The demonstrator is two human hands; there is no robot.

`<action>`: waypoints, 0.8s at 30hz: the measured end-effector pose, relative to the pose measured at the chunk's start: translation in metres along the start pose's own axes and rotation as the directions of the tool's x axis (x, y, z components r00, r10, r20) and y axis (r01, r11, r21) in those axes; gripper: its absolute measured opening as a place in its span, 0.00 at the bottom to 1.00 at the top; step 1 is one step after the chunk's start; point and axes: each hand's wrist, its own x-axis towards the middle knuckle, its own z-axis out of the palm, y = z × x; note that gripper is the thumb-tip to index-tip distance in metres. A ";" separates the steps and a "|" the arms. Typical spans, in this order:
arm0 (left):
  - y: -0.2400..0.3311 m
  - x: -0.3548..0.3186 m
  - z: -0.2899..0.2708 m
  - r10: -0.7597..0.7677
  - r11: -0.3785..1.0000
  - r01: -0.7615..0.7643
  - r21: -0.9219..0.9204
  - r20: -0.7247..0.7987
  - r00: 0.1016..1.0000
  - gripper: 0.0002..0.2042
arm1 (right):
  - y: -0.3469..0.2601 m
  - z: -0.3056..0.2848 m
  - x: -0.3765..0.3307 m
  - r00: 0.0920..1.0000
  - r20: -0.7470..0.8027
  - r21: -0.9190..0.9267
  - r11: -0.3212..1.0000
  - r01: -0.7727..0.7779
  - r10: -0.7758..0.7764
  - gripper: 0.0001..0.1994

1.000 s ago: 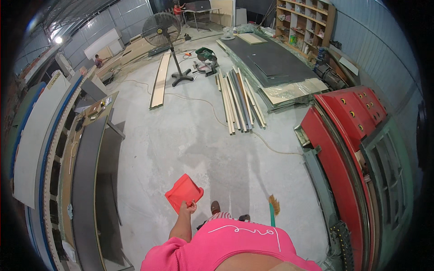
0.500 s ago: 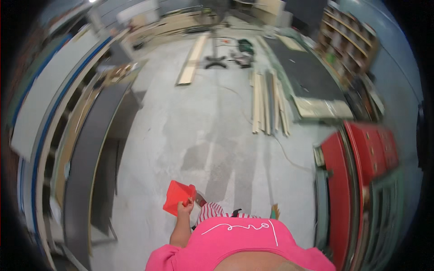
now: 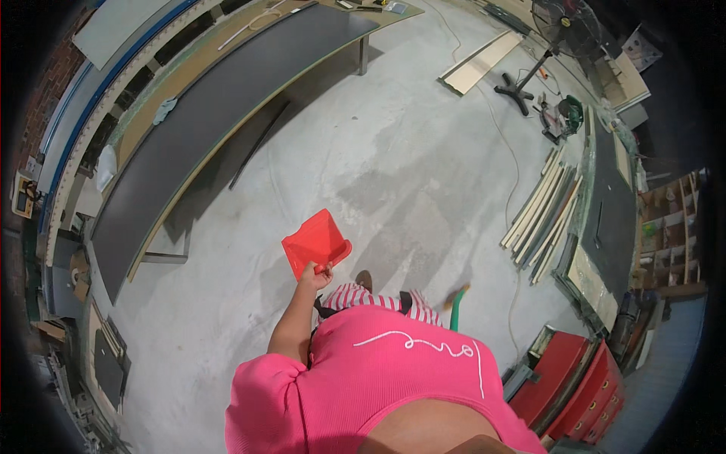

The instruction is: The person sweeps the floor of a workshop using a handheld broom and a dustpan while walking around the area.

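Observation:
My left hand is closed round the short handle of a red dustpan. The pan is held out in front of my left leg, above the grey floor, its hollow side showing. To the right of my striped trousers, a green curved thing with a yellowish-brown tip sticks out; it looks like part of a broom or brush. Its lower part is hidden behind my pink top. My right hand is out of sight, so what it holds does not show.
A long dark-topped table curves along the left. A pedestal fan, a mitre saw and a pale board stand or lie far right. Strips lie beside a dark-topped bench; a cord crosses the floor. Red drawers stand near right.
My view has swung left and tilted down, bringing more of the dark table into sight. The dustpan stays in my left hand, and more of the green thing shows.

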 end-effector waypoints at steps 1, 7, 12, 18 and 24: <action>0.007 0.001 0.005 0.029 1.000 -0.029 0.010 0.003 1.000 0.15 | -0.010 0.012 0.004 1.000 0.003 0.013 1.000 0.002 -0.002 0.16; 0.036 0.008 -0.009 0.045 0.998 -0.045 0.041 -0.011 0.999 0.08 | -0.141 0.069 0.052 0.992 0.091 0.446 0.887 -0.119 0.088 0.08; 0.049 0.019 -0.001 0.198 0.930 -0.215 0.297 0.086 0.976 0.09 | -0.230 0.094 0.109 0.995 0.044 0.175 0.981 0.084 -0.093 0.08; 0.089 0.056 0.030 0.181 0.983 -0.166 0.081 -0.246 0.952 0.13 | -0.313 0.096 0.168 0.975 -0.045 -0.309 0.931 0.194 -0.218 0.14; 0.158 0.150 0.126 -0.021 0.978 -0.047 -0.205 -0.320 0.947 0.14 | -0.416 0.099 0.207 0.977 -0.144 -0.541 0.839 0.057 -0.159 0.16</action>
